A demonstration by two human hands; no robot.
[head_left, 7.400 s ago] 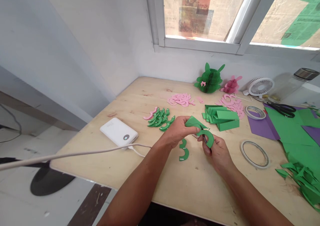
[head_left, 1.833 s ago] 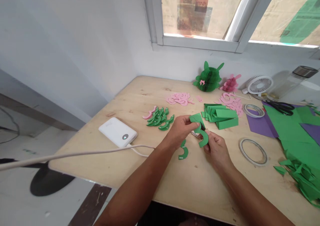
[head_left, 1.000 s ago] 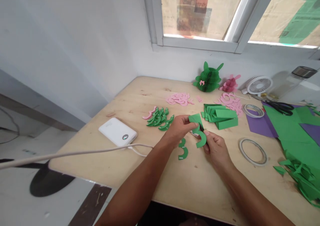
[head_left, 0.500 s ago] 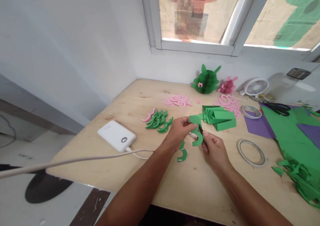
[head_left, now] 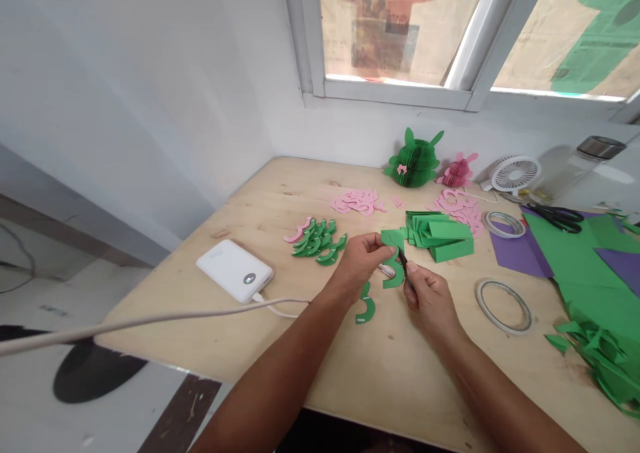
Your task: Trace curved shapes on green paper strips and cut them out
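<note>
My left hand (head_left: 367, 256) pinches a piece of green paper (head_left: 395, 279) between thumb and fingers. The paper's upper end is squarish and its lower part is curved like a "3". My right hand (head_left: 429, 296) is closed on a slim black tool (head_left: 403, 258), mostly hidden in the fingers, its dark end against the paper. A silvery object (head_left: 386, 271) shows partly behind the paper. Just below my left hand lies a curved green cutout (head_left: 369, 309) with small white strips. Similar green cutouts (head_left: 311, 239) are piled to the left.
Folded green strips (head_left: 440, 234) and pink cutouts (head_left: 357, 202) lie farther back. A white power bank (head_left: 235, 271) with a cable is at left. Tape rolls (head_left: 503, 306), black scissors (head_left: 555, 217) and green sheets (head_left: 575, 266) are at right. A fan (head_left: 515, 173) stands by the wall.
The lower curved end of the green paper has risen slightly and shifted a little left. Both hands stay in nearly the same place. The view has shifted slightly.
</note>
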